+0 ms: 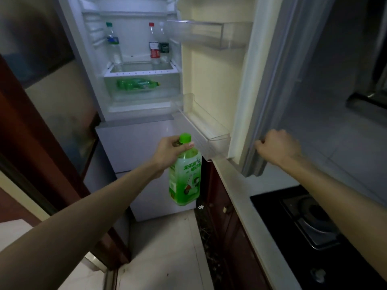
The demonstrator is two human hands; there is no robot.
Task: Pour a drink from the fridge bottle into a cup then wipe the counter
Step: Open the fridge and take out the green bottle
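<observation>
While gripping the green bottle (185,174) by the neck just under its green cap (185,137), left hand (170,150) closed round it, thumb across the front. Hanging upright out in front of the lower fridge drawers (136,147), clear of the shelves, just beside the near end of the bottom door bin (206,130). Part full of pale green drink, level up near the shoulder. Green label with white Chinese characters and a small scooter picture; characters too blurred to read.

Over on the other side, right hand (276,146) curled shut on the lower edge of the open fridge door (272,80), fingers hooked round the grey seal.

Inside the fridge: clear bottle with a teal cap and blue label (113,41) standing at the left edge of the shelf, looks nearly empty. At the right edge, clear bottle with red cap and red label (154,42), and touching it a clear bottle with a dark label (164,45). No writing legible on any of them. Below, in the clear crisper drawer (142,88), another green bottle lying on its side (137,84), cap pointing right.

Upper door bin (209,34) and bottom door bin both holding nothing visible. Pale counter (240,195) running along the right, black gas hob (314,222) set into it.
</observation>
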